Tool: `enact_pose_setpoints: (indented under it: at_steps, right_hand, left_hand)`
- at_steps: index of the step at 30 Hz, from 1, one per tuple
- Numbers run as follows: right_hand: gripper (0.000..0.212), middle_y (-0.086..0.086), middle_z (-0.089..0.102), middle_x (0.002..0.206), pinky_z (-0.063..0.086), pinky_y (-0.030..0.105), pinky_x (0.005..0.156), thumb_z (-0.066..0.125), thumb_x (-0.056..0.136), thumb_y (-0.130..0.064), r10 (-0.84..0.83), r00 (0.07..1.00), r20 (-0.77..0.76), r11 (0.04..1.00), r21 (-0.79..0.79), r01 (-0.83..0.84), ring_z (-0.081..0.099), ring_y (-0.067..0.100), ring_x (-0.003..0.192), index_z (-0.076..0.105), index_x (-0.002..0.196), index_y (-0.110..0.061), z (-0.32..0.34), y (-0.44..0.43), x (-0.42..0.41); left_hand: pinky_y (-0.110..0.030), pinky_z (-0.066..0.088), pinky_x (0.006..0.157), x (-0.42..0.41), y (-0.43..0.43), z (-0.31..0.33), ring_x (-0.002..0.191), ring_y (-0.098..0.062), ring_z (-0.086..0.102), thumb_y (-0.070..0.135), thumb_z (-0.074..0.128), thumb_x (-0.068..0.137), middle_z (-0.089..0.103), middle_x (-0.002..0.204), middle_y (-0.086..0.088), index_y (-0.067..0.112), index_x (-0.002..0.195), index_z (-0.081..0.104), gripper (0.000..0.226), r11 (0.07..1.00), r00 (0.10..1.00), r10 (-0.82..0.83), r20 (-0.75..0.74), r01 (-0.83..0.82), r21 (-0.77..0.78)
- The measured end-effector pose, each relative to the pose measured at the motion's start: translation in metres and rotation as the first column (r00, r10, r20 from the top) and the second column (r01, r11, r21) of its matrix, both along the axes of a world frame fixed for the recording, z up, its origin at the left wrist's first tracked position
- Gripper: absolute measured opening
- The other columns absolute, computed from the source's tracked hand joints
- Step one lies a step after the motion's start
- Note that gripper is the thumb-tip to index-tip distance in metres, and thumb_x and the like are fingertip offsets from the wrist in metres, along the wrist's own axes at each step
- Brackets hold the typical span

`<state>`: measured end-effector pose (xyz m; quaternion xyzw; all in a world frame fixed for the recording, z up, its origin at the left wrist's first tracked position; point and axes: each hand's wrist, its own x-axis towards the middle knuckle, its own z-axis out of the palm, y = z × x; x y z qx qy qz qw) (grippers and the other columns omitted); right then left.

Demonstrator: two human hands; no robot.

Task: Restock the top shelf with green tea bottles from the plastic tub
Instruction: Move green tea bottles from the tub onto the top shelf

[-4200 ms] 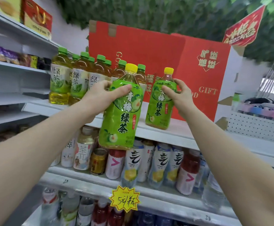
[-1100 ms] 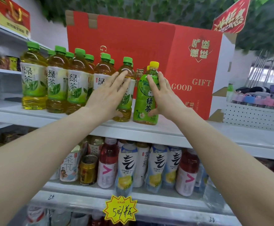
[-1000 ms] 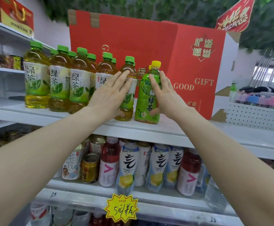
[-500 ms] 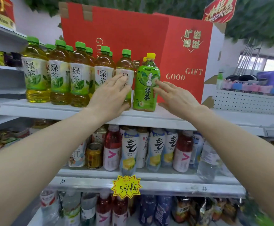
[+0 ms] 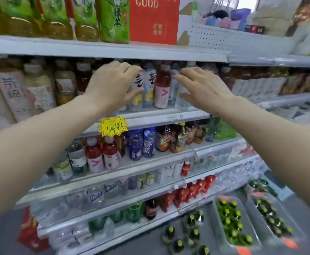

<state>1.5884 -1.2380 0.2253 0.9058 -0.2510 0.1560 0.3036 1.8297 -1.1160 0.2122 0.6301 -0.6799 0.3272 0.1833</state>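
Clerk 1: Moved since half a second back: fingers of both hands, off the bottle (image 5: 113, 19) and down from the top shelf (image 5: 168, 50). They are now level with the second shelf. View tipped toward the floor.

Clerk 2: Fingers, state?

Clerk 1: Left fingers (image 5: 132, 70) loosely curled, right fingers (image 5: 181, 78) relaxed and a little spread. Nothing held in either. Left hand (image 5: 111, 85) and right hand (image 5: 203, 89) side by side and apart, backs toward the camera.

Clerk 2: Item just shelved?

Clerk 1: Bottle stands on the top shelf at the right end of the row, just beside the red box (image 5: 154, 21). Only its lower part is in view. Upright, as far as that shows.

Clerk 2: Remaining stock?

Clerk 1: Tub (image 5: 214, 216) on the floor, lower right. Bottles (image 5: 229, 221) upright inside, yellow caps up, packed close. Loose bottles (image 5: 192, 230) on the floor to its left. Blurred, so no count entered.

Clerk 2: Step in hand, as I judge it: reach down for the next pair.

Clerk 1: Agreed. Recommended method:
- Draw both hands straight back before dropping, clear of the second-shelf drinks they hang near.
- Take one bottle per hand.
- Grip below the cap at the shoulder, since the bodies stand too tight for a side grasp.
- Lift straight up so neighbours stay standing.

Clerk 2: Risk?

Clerk 1: Toppling the loose ones while bending. Approach the tub from its right.
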Motion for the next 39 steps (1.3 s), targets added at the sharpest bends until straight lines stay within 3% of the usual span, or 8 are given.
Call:
enact_pose_setpoints:
  at_steps: [11,18,22,27,36,39]
  right_hand:
    - [0.056,0.018,0.055,0.131,0.044,0.051,0.094,0.049,0.098,-0.038,-0.273,0.960,-0.068,0.946,0.165,0.281,0.050,0.039,0.118,0.044,0.143,-0.006,-0.117,0.014,-0.204]
    - [0.058,0.017,0.057,0.129,0.040,0.047,0.096,0.060,0.096,-0.034,-0.387,0.912,-0.137,0.846,0.342,0.410,0.051,0.037,0.121,0.043,0.145,-0.006,-0.202,-0.043,-0.343]
    - [0.056,0.016,0.057,0.129,0.042,0.050,0.097,0.056,0.098,-0.035,-0.398,0.898,-0.190,0.776,0.452,0.439,0.052,0.037,0.121,0.044,0.145,-0.006,-0.250,-0.095,-0.418]
    - [0.053,0.017,0.061,0.124,0.046,0.051,0.092,0.061,0.096,-0.033,-0.427,0.886,-0.182,0.680,0.581,0.447,0.055,0.039,0.113,0.051,0.140,-0.006,-0.314,-0.156,-0.490]
    - [0.052,0.011,0.057,0.132,0.044,0.041,0.084,0.063,0.095,-0.027,-0.534,0.818,-0.211,0.399,0.790,0.465,0.052,0.034,0.118,0.049,0.143,-0.011,-0.465,-0.252,-0.555]
    - [0.052,0.015,0.058,0.129,0.048,0.044,0.083,0.067,0.093,-0.022,-0.536,0.810,-0.238,0.317,0.833,0.454,0.058,0.039,0.111,0.052,0.140,-0.007,-0.522,-0.275,-0.568]
  left_hand:
    - [-0.050,0.042,0.097,-0.158,-0.069,-0.107,0.117,-0.039,0.049,0.044,0.057,0.093,0.056,0.127,-0.020,0.005,0.131,0.052,0.055,0.934,0.948,-0.298,-0.111,0.314,0.170]
    - [-0.045,0.040,0.097,-0.295,-0.165,-0.178,0.119,-0.037,0.048,0.034,0.066,0.089,0.056,0.128,-0.017,0.008,0.132,0.053,0.052,0.850,0.885,-0.421,-0.200,0.462,0.252]
    - [-0.045,0.041,0.098,-0.373,-0.226,-0.229,0.122,-0.036,0.047,0.032,0.069,0.088,0.056,0.129,-0.016,0.010,0.132,0.054,0.052,0.812,0.870,-0.405,-0.283,0.484,0.326]
    - [-0.044,0.034,0.106,-0.444,-0.295,-0.303,0.126,-0.036,0.045,0.030,0.071,0.086,0.053,0.136,-0.016,0.009,0.135,0.053,0.056,0.690,0.843,-0.376,-0.385,0.532,0.491]
    - [-0.044,0.040,0.101,-0.496,-0.392,-0.468,0.126,-0.035,0.046,0.026,0.074,0.085,0.052,0.136,-0.014,0.011,0.137,0.052,0.059,0.577,0.835,-0.165,-0.525,0.513,0.635]
    - [-0.043,0.040,0.103,-0.509,-0.415,-0.534,0.128,-0.034,0.044,0.026,0.072,0.086,0.050,0.139,-0.012,0.013,0.142,0.048,0.062,0.493,0.852,-0.080,-0.518,0.485,0.722]
